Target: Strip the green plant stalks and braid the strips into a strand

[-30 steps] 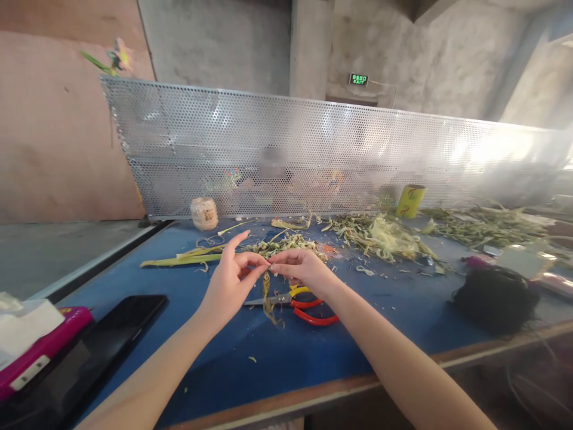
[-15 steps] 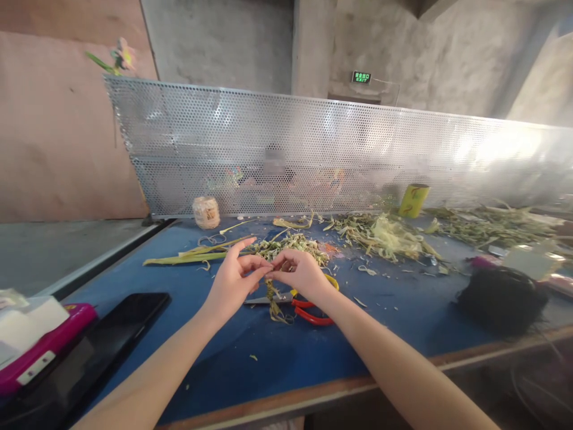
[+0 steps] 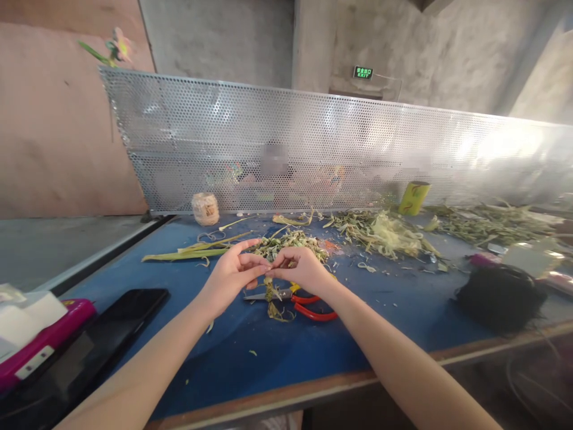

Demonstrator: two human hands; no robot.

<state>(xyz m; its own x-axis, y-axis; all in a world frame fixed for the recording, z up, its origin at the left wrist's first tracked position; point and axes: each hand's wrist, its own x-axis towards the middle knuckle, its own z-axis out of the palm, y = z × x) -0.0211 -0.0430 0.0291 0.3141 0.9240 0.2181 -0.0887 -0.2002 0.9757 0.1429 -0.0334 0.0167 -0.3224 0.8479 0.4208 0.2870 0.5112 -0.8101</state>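
My left hand (image 3: 235, 272) and my right hand (image 3: 299, 267) meet fingertip to fingertip above the blue table. Both are pinched on the top end of a braided strand of dried plant fibre (image 3: 269, 292), which hangs down and ends in loose, frayed strips. The exact spot they grip is hidden by the fingers. Behind and under the strand lie scissors (image 3: 313, 307) with red and yellow handles, their blades pointing left. Just beyond my hands sits a pile of greenish dried plant pieces (image 3: 293, 240). Long pale green stalks (image 3: 183, 255) lie left of it.
A perforated metal screen (image 3: 250, 137) stands along the table's (image 3: 224, 370) back. At left lie a black phone (image 3: 134, 307) and a magenta power strip (image 3: 49, 334). A twine roll (image 3: 205, 208), yellow can (image 3: 414, 198), dried-leaf heap (image 3: 380, 233) and dark thread bundle (image 3: 501, 298) are further off.
Both hands stay pinched together at nearly the same place over the strand. The whole view has shifted slightly; the things on the table have not visibly moved.
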